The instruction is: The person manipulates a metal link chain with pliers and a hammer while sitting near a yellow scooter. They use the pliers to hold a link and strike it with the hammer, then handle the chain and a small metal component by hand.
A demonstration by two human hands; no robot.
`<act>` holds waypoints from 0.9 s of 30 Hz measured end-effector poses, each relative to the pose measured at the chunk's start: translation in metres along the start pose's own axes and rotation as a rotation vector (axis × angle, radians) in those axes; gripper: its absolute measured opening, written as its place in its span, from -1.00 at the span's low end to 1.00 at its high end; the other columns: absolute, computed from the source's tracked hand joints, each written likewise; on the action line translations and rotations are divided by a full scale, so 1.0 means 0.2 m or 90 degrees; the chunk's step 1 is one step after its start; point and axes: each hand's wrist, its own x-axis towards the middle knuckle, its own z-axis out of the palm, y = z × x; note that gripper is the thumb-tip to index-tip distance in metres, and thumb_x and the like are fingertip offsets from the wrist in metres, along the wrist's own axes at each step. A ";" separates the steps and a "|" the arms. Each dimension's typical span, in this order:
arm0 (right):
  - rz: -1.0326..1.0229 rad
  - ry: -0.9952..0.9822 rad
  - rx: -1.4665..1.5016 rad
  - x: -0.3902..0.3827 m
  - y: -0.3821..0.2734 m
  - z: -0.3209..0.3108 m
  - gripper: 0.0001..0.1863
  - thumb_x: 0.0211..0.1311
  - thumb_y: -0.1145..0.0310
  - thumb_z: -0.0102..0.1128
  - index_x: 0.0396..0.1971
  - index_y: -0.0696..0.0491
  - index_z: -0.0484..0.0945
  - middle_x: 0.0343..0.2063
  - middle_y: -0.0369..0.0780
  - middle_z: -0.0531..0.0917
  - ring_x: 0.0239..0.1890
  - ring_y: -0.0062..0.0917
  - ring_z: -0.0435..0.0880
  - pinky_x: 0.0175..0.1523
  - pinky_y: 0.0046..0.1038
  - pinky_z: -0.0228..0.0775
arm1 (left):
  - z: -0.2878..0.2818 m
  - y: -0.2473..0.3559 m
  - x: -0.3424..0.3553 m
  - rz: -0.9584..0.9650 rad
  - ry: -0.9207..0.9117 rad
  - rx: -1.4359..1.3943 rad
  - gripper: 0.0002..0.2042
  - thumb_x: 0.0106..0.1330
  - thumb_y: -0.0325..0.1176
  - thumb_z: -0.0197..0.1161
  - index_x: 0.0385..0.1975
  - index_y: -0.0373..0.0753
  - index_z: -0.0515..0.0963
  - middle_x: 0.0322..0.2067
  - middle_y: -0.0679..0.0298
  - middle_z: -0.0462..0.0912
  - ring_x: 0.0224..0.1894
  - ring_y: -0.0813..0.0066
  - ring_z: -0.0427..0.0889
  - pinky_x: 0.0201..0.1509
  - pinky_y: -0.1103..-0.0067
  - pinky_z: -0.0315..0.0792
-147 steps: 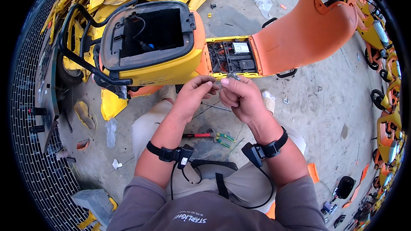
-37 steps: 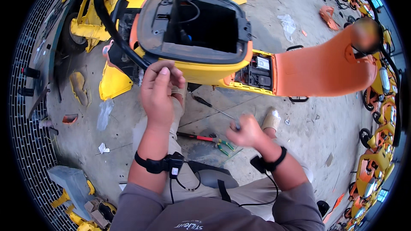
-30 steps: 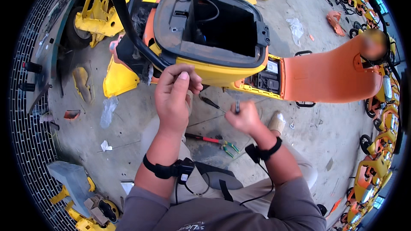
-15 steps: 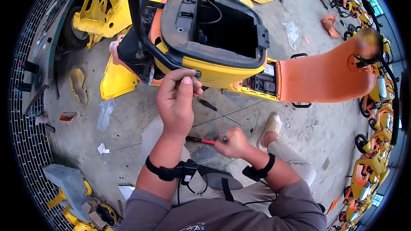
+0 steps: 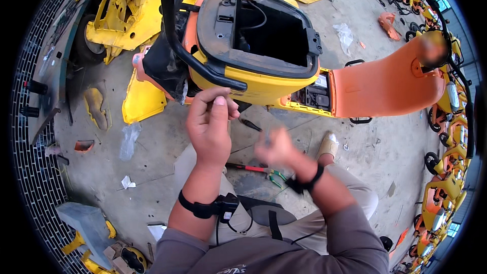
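Observation:
My left hand [image 5: 209, 132] is closed, with thumb and curled fingers pressed together just below the end of a black tubular rail [image 5: 223, 82]. Whatever those fingers may pinch is hidden. The rail runs along the yellow and orange scooter body [image 5: 253, 83], whose black-rimmed seat compartment [image 5: 215, 30] stands uncovered. To the right, my right hand [image 5: 278, 148] is lifted and blurred, its fingers folded in; a small greyish thing shows at it, too smeared to name. Beneath it on the floor lie a screwdriver [image 5: 250, 124], a red-and-black handled tool [image 5: 247, 167] and green-handled pliers [image 5: 276, 176].
An orange scooter panel [image 5: 385, 91] extends to the right. Yellow body panels [image 5: 129, 25] are heaped at the far left. Clear plastic bags [image 5: 129, 142] and scraps lie on the concrete floor. Parked yellow scooters [image 5: 441, 193] line the right side. A grey block [image 5: 83, 223] sits at lower left.
My right hand has risen away from the red-and-black tool, uncovering the green pliers. My left hand stays near the rail's end. The view has shifted slightly.

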 end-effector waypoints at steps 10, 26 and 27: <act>-0.119 0.054 -0.010 -0.37 -0.24 -0.17 -0.67 -0.16 0.49 0.31 -0.83 -0.01 0.29 -0.83 -0.25 0.32 -0.78 -0.33 0.33 -0.63 -0.36 0.18 | 0.02 0.01 -0.01 -0.009 -0.027 -0.034 -0.82 0.51 -0.42 0.08 -0.03 -0.31 0.53 -0.31 0.33 0.61 -0.32 0.68 0.53 -0.18 0.70 0.46; -0.139 0.019 -0.268 -0.31 -0.30 -0.56 -0.78 0.09 0.33 0.15 -0.24 0.00 0.59 -0.21 -0.28 0.62 0.01 -0.33 0.59 0.07 -0.35 0.46 | 0.38 -0.09 -0.17 -0.021 -0.672 0.160 -0.39 0.11 -0.24 0.43 0.18 -0.31 0.47 0.21 0.06 0.45 0.27 0.18 0.43 0.38 0.36 0.28; -0.133 0.030 -0.260 -0.32 -0.28 -0.56 -0.77 0.07 0.33 0.17 -0.24 0.00 0.60 -0.21 -0.28 0.62 0.00 -0.34 0.60 0.05 -0.36 0.47 | 0.39 -0.10 -0.17 -0.024 -0.668 0.181 -0.40 0.11 -0.25 0.44 0.18 -0.31 0.48 0.19 0.06 0.47 0.26 0.18 0.44 0.37 0.35 0.30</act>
